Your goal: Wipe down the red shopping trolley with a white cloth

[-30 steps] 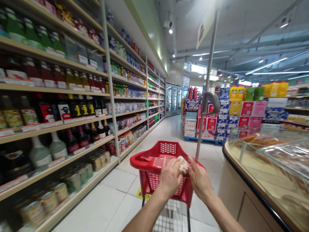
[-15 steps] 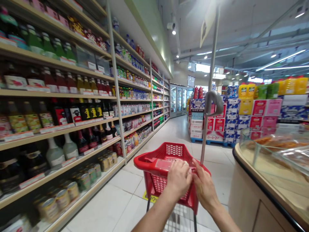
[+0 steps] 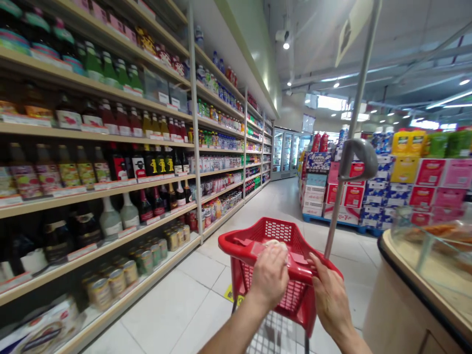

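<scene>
A red plastic shopping cart [image 3: 241,250] with perforated sides stands in front of me, its handle toward me. My left hand [image 3: 271,275] is closed over the middle of the handle, fingers curled forward. A pale patch shows at its fingertips, and I cannot make out what it is. On the right end of the handle lies my right hand [image 3: 332,295], its fingers bent loosely over the red rim. Just beyond that hand rises a metal pole [image 3: 334,221] bearing a grey loop-shaped fitting [image 3: 357,160]. Most of the basket's inside is hidden.
Shelves [image 3: 147,187] of bottles and cans line the left side. To the right stands a rounded counter [image 3: 391,295] with a glass guard. Stacked drink cartons [image 3: 350,196] on blue pallets are ahead right. The tiled aisle [image 3: 265,201] leads to glass-door fridges [image 3: 285,150].
The view has turned left, so the cart, hands, pole and counter sit farther right in it. More of the left shelves shows. My hands stay on the handle, a little farther apart.
</scene>
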The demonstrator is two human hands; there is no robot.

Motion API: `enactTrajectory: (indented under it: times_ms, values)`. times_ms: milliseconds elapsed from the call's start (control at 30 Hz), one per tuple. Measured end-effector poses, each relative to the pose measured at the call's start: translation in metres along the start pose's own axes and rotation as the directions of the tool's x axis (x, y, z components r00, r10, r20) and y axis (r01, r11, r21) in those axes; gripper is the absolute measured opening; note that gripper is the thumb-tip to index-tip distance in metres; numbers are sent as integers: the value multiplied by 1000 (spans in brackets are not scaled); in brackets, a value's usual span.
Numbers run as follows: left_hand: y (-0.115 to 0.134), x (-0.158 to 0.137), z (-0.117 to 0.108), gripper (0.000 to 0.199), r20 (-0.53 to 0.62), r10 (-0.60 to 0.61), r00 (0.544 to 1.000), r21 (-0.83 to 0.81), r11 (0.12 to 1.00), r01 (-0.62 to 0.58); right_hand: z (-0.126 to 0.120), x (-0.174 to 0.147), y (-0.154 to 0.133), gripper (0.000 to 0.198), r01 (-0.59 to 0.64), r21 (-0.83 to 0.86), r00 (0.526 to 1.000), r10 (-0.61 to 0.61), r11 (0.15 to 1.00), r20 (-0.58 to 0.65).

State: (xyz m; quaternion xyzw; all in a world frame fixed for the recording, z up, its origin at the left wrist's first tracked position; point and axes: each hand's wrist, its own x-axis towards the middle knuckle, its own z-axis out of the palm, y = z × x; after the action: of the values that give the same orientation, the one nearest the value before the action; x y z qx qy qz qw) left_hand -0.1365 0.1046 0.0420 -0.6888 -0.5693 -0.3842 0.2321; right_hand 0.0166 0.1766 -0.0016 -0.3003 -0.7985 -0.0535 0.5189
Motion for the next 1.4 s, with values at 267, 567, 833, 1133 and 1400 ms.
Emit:
enactTrajectory:
  times_ms: [267,567,833,1133,1400]
  values:
    - [-45,-6,-17,27,-58,55,997,-48,997,-58,-13,1,5,40,41,-7,999,-41,999,21]
    - [-47,-15,-10,27,-106,85,991,-1,996,-85,-6,-3,7,38,6,-7,1000,-6,1000,-4]
    - [-93,-19,-24,22,-338,-50,940,52,996,72,-19,-6,2,36,31,46,997,-34,998,70]
    - [-41,-13,-5,29,-105,207,973,-5,978,-208,-20,-4,-3,36,47,7,999,-47,999,8]
    - [-96,-18,-23,23,-278,-72,958,40,996,86,-21,-5,-17,35,41,12,999,-41,999,3]
